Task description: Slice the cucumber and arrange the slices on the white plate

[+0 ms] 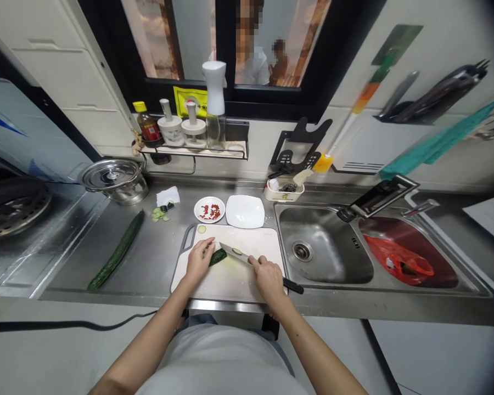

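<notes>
A white cutting board (230, 285) with a grey handle lies at the counter's front edge. On it my left hand (200, 259) has its fingers closed on a short dark green cucumber piece (218, 256). My right hand (267, 277) grips a knife (235, 252) whose black handle sticks out to the right; the blade points left, its tip just above the cucumber piece. One cucumber slice (237, 251) is at the blade, and another (201, 229) lies at the board's top left corner. Behind the board are a plate with red pieces (209, 210) and a white square plate (245, 212).
A whole cucumber (117, 252) lies left of the board, near green peelings (160, 214) and a lidded steel pot (117, 181). To the right is a double sink (325, 241) with a red bag (399, 260). Bottles stand on a wall rack (193, 151); people show through the window.
</notes>
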`<action>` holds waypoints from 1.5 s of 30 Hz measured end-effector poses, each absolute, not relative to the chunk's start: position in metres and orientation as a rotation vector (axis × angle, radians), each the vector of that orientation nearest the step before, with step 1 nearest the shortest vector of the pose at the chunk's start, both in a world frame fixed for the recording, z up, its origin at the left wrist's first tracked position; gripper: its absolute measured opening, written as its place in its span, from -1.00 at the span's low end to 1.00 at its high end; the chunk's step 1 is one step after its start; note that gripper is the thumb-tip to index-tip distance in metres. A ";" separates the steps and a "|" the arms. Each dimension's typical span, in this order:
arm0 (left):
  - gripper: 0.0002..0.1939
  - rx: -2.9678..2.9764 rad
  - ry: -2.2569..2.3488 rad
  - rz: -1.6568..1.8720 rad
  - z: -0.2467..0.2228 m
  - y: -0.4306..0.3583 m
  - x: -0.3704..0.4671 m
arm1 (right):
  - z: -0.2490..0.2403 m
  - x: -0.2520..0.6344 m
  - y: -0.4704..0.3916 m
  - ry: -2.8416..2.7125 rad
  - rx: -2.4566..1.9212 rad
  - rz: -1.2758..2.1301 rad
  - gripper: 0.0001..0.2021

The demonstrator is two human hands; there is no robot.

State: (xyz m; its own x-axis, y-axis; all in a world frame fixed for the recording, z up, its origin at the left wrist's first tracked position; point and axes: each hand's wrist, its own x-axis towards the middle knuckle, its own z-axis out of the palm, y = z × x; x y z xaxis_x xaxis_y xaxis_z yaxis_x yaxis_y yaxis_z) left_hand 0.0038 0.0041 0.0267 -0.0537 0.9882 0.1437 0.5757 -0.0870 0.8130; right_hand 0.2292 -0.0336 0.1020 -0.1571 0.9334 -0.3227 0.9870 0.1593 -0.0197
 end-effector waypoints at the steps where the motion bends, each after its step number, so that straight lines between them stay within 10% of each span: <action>1: -0.64 1.665 1.660 1.047 0.029 0.006 0.004 | 0.101 0.230 -0.034 2.229 1.868 -0.301 -0.62; 17: -0.77 1.866 1.258 0.676 0.076 0.019 0.020 | 0.093 0.234 -0.038 2.530 1.848 -0.051 -0.57; 45: -0.77 1.341 2.108 0.850 0.002 0.086 -0.022 | 0.066 0.258 -0.038 2.443 1.981 -0.047 -0.54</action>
